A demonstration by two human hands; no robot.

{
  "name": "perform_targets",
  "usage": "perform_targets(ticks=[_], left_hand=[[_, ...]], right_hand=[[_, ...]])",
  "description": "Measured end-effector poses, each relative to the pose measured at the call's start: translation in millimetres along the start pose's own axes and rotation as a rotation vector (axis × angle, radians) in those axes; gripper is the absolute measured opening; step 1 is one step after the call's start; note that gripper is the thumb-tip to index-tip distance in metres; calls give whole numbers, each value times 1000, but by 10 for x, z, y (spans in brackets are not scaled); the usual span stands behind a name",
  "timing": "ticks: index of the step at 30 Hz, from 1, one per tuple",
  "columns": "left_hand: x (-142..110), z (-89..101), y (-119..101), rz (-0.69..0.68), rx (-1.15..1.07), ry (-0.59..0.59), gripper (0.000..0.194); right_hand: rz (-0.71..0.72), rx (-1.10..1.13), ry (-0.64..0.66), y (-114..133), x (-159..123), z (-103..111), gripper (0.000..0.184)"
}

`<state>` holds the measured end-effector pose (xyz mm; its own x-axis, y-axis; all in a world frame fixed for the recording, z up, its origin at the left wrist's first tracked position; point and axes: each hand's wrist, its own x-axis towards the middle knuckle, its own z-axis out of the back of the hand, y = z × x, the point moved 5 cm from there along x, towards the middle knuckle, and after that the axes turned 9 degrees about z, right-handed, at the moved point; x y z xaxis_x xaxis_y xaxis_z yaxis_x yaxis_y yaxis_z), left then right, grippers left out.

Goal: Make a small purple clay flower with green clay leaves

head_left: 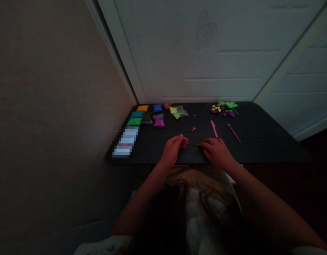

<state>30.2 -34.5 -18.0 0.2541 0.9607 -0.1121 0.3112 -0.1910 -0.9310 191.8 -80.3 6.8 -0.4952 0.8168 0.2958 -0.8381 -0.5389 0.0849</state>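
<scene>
My left hand [175,146] is held on edge over the front of the dark table, its fingers curled loosely together; whatever may be inside the curl is hidden. To its right, my right hand [215,150] rests low on the tabletop with bent fingers. At its fingertips shows a tiny yellowish piece [198,144], probably modelling clay. Just beyond both hands lies a small purple clay shape [194,129] with lighter specks. A tiny red bit [193,122] sits behind it. The pink plastic knife [214,128] lies right behind my right hand, and a thin pink stick tool [234,133] is farther right.
Bags of coloured clay, among them orange [142,108], blue [157,108], green [134,122] and magenta [159,122], stand at the back left. A blurred-out bright rectangle [126,141] is at the left edge. Purple balls [229,113] and a green clover shape [231,105] lie back right, before a white panel [158,42].
</scene>
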Motion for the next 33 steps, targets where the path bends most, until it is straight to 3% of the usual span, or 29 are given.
perform_targets(ticks=[12, 20, 24, 26, 29, 33], left_hand=[[-14, -4, -22, 7, 22, -7, 27], [-39, -48, -63, -4, 89, -21, 21], [-285, -276, -299, -44, 130, 5, 16], [-455, -424, -504, -149, 212, 39, 15], [-671, -530, -741, -237, 309, -22, 13], [-858, -548, -834, -248, 326, -81, 10]], right_hand=[[-21, 191, -72, -6, -2, -5, 27], [-107, 618, -290, -140, -5, 83, 25], [-151, 890, -404, 10, -71, 210, 24], [-161, 992, -455, 148, -102, 309, 25], [-146, 1309, -602, 342, -128, 479, 23], [-109, 1178, -727, 526, -178, 716, 25]])
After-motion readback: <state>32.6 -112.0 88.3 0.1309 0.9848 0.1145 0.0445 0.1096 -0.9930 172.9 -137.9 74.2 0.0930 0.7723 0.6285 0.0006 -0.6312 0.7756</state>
